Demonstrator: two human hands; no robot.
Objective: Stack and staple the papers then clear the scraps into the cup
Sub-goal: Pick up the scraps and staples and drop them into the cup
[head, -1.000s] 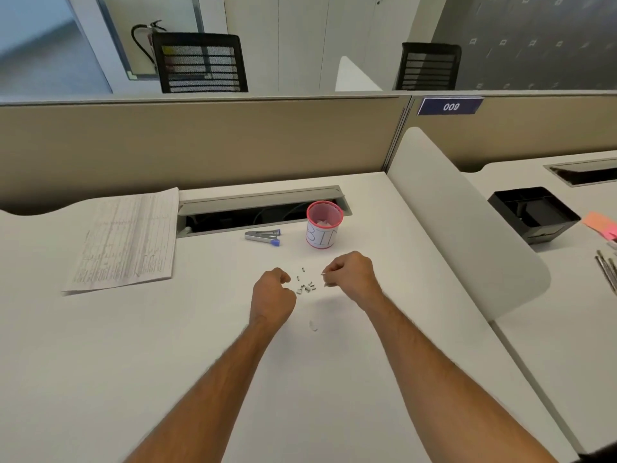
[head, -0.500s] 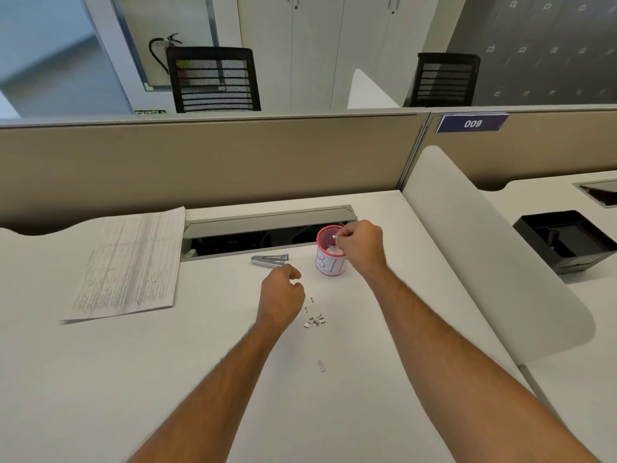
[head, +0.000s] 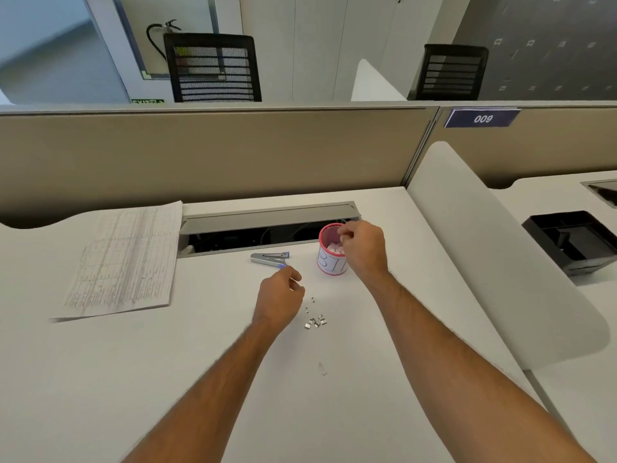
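Note:
A pink-rimmed white cup (head: 329, 264) stands near the back of the white desk (head: 167, 379), with pale scraps inside. My right hand (head: 362, 250) hovers over its mouth, fingertips pinched together; no scrap shows between them. My left hand (head: 279, 295) rests curled just left of several small metal staple scraps (head: 315, 321). One white paper scrap (head: 322, 368) lies nearer to me. A silver and blue stapler (head: 268, 259) lies left of the cup. The stack of printed papers (head: 123, 262) lies flat at the far left.
An open cable trough (head: 253, 237) runs behind the stapler and cup. A beige partition (head: 200, 152) closes the back. A rounded white divider (head: 500, 262) bounds the desk on the right, with a black tray (head: 571, 240) on the neighbouring desk beyond it.
My right hand went from the staple scraps up to the cup's mouth and stays there. My left hand moved slightly away from the scraps, toward the stapler.

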